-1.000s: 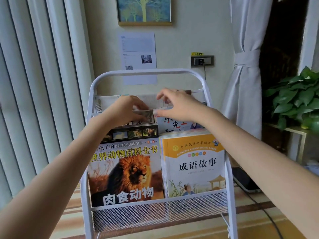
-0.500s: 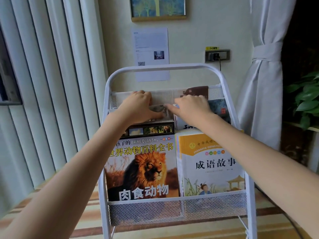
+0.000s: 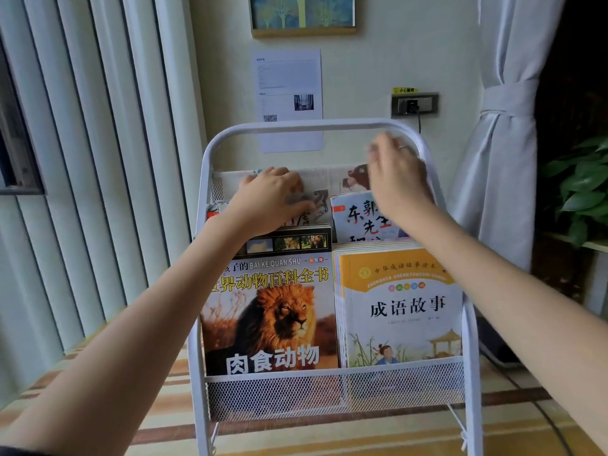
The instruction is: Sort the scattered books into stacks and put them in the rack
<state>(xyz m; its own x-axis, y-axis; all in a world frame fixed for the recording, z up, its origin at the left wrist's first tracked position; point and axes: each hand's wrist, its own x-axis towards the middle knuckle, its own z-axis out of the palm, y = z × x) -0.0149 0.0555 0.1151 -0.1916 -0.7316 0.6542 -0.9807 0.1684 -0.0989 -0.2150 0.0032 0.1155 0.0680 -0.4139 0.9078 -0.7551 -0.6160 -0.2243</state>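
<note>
Books already fill the white rack [image 3: 210, 291], lion book [image 3: 269, 320] lowest in front. Your left hand [image 3: 268, 200] presses flat, fingers straight, on the upper-tier books [image 3: 309, 209], probably seating them; your right hand [image 3: 396, 174], blurred, hangs loosely open above them, holding nothing.

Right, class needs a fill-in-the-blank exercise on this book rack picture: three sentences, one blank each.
1. The big book at the front left of the white metal mesh rack shows a ____ on its cover.
2. The ____ hand rests on books in the rack's upper tier.
3. The right hand wears a ____ on one finger.

Missing words: lion; left; ring
</note>
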